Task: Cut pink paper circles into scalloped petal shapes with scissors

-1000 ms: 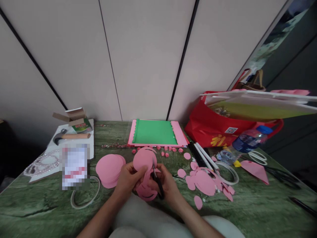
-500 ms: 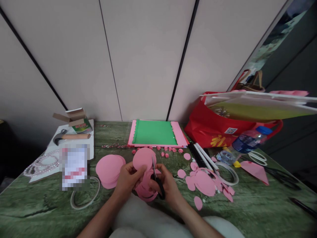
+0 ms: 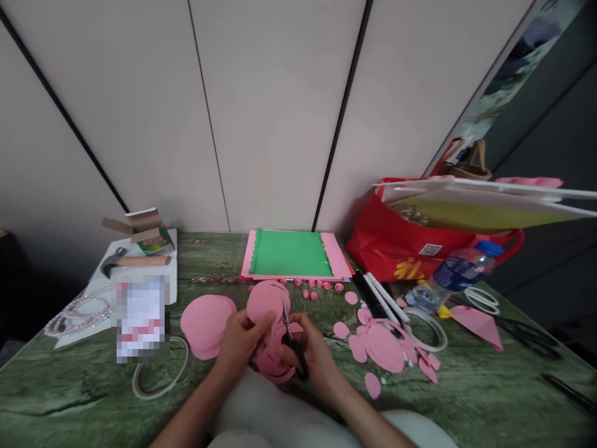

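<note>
Head view, left hand: The left hand [image 3: 239,348] pinches a pink disc [image 3: 265,301] between thumb and fingers, apparently to steady its edge towards the blades.
Right hand: The right hand [image 3: 316,356] has its fingers closed around the black handles of the scissors [image 3: 301,366], blades pointing away along the disc's right side; whether they touch it, I cannot tell.
Pink paper below: More pink paper [image 3: 269,368], with curved slits, hangs between the hands, partly hidden by fingers.
Tape ring: A roll of tape [image 3: 135,381] lies flat on the green wood-patterned table [image 3: 69,381], left of the forearms.
Disc stack: Overlapping pink circles [image 3: 205,325] sit just beside the left hand, seemingly grouped for easy reach.
Loose pieces: Pink cutouts [image 3: 386,350] lie scattered right of the right hand, probably pushed aside to leave working room.
Small rolls: Pink coils [image 3: 313,296] line up before the green sheet [image 3: 291,252], perhaps kept clear of the scraps.
Back: A red bag [image 3: 373,249] stands by the wall [image 3: 270,124], boards jutting from its top.
</note>
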Available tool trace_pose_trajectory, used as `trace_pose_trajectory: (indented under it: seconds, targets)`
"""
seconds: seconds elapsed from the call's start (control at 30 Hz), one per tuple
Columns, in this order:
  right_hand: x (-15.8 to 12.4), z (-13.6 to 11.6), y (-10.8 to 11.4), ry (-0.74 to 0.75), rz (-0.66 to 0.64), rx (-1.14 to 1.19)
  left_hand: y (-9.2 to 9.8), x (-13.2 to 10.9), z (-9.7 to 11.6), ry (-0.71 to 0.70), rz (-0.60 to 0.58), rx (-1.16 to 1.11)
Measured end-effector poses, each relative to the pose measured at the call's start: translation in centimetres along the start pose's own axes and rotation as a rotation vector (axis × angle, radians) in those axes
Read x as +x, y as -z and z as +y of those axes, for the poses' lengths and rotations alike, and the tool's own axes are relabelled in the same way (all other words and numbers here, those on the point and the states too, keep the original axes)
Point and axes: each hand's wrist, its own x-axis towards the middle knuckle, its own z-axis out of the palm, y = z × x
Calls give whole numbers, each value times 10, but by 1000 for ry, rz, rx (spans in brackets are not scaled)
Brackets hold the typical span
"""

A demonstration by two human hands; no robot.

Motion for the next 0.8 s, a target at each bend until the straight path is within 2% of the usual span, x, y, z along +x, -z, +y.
trace_pose_trajectory:
  seconds: [0.33, 0.6, 0.8]
  targets:
    - [2, -4, -3, -30, 37, 40, 0, -2, 4, -10, -8, -16]
    - [5, 8, 0, 20, 14, 31, -1, -1, 2, -42, 5, -75]
    - [3, 9, 0, 28, -22, 11, -3, -4, 4, -31, -39, -110]
